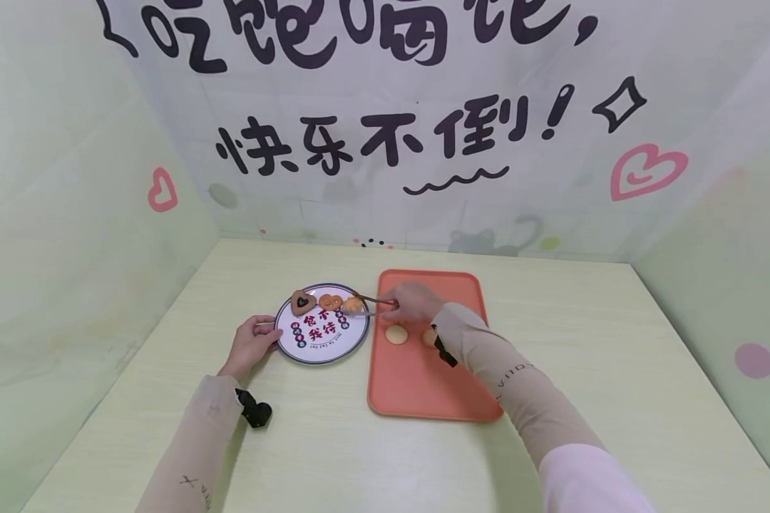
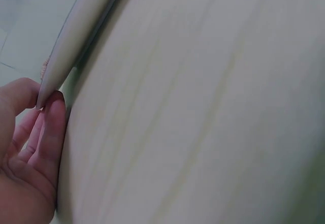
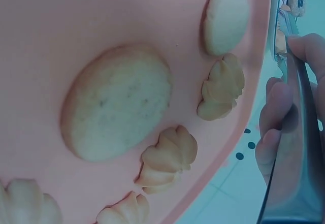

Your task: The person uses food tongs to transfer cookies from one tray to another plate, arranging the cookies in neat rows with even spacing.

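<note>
A white round plate [image 1: 321, 347] with red lettering lies on the table, left of an orange tray [image 1: 423, 388]. My left hand [image 1: 254, 340] holds the plate's left rim; in the left wrist view its fingers [image 2: 50, 132] pinch the plate edge [image 2: 76, 33]. On the plate's far side lie a dark heart cookie [image 1: 302, 302] and an orange heart cookie [image 1: 330, 301]. My right hand [image 1: 412, 300] grips metal tongs [image 1: 373, 300], whose tips hold a pale cookie [image 1: 353, 306] over the plate's far right edge. In the right wrist view the fingers [image 3: 274, 127] curl round the tongs [image 3: 290, 153].
On the tray lie round pale cookies [image 3: 117, 115] [image 3: 226, 18] and several swirl-shaped cookies [image 3: 221, 88]. The head view shows a round cookie [image 1: 396, 333] beside my right wrist. The light wooden table [image 1: 616, 370] is walled in by printed panels at the back and on both sides.
</note>
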Available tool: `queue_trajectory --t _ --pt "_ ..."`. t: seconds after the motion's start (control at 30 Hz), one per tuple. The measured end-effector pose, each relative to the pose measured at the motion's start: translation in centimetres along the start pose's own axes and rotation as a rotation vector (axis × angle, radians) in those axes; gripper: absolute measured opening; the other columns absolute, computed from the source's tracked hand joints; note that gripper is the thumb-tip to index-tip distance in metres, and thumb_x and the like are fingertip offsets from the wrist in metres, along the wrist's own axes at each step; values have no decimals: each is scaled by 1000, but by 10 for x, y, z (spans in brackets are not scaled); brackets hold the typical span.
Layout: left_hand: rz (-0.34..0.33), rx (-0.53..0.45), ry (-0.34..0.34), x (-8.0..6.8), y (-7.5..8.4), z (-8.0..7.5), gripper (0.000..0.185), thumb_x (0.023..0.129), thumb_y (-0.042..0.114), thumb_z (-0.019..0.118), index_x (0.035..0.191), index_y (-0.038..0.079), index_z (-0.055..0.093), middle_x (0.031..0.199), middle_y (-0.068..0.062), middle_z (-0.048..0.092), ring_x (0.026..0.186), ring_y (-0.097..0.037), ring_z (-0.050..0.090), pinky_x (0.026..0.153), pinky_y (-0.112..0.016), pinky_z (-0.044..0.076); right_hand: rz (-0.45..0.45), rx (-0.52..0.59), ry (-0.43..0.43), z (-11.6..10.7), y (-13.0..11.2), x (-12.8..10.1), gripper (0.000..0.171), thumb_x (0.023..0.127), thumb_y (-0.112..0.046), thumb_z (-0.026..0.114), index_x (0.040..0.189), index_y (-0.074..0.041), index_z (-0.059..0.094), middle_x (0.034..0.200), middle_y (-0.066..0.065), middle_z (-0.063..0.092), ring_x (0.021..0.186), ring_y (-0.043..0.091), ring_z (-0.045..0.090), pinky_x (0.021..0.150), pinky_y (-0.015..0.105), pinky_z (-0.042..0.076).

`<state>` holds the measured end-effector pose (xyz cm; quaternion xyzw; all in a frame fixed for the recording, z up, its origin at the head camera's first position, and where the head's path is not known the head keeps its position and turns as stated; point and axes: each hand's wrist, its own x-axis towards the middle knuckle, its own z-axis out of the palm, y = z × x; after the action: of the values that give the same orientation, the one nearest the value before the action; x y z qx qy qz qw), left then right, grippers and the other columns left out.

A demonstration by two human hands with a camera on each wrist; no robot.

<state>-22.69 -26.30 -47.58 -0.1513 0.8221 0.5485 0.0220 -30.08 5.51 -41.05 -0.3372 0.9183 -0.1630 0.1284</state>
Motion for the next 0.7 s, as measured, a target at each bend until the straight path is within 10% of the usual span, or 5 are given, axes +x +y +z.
queue_trajectory --t 0.7 --pt "9 -7 3 1 -3 -1 38 85 7 55 119 -2 42 98 -17 54 67 -8 56 62 -19 51 30 -10 0 0 -3 -1 40 81 -31 63 118 -15 58 70 -9 58 59 9 50 51 22 39"
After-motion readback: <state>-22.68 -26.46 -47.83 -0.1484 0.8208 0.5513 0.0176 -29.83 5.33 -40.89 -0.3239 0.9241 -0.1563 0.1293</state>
